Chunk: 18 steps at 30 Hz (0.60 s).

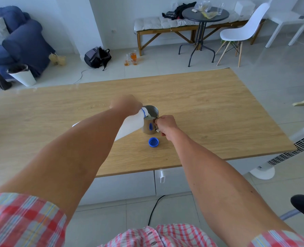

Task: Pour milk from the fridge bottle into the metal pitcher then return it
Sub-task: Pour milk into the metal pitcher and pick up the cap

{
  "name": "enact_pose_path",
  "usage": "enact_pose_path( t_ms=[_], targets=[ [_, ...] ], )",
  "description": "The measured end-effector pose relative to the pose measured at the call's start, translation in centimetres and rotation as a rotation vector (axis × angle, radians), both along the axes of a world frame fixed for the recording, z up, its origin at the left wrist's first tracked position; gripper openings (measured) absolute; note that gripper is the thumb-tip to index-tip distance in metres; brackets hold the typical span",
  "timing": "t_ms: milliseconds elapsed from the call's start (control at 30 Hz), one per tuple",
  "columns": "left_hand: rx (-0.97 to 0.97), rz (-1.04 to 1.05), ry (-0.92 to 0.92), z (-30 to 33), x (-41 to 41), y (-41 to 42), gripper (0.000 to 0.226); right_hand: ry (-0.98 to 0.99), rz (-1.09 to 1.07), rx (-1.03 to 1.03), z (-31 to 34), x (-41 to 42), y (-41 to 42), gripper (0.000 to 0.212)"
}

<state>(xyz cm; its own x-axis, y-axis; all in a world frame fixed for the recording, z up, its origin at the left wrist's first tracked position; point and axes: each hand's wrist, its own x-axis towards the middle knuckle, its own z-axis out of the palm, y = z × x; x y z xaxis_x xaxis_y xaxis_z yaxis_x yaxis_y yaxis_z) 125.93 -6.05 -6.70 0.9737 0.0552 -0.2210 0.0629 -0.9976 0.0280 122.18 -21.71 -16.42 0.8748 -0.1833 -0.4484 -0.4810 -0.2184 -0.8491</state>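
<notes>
**Milk running from tilted bottle into steel pitcher**

Head view: the left hand [125,106] is grasping the white plastic milk bottle [131,124] near its neck and tilting it steeply, so the blue-ringed mouth is resting at the rim of the metal pitcher [150,120]. A thin white stream is falling into the pitcher, where a pale pool of milk is showing inside. The bottle's smooth, matte body is slanting down toward the near left, partly hidden behind the left forearm.

The right hand [165,124] is curling its fingers round the pitcher's handle on the right side. The pitcher is a shiny cylindrical steel vessel standing upright at the middle of the desk [219,113], whose top is light wood-grain laminate.

The round blue ribbed cap [153,142] is lying open side up on the desk just near of the pitcher, apart from it.

Both forearms are bare; red-and-white plaid sleeves are showing at the near edge. Far off, a white moulded chair [243,31] is standing beside a round dark table [205,15], and a blue padded armchair [14,40] is sitting at far left.
</notes>
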Motion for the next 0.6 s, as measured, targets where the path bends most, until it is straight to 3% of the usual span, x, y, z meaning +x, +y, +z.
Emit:
enact_pose_path(
  t_ms=[600],
  targets=[
    [-0.003,-0.004,0.008,0.04,0.02,-0.06,0.036,0.001,0.001,-0.001,0.15,0.01,-0.25,0.016]
  ],
)
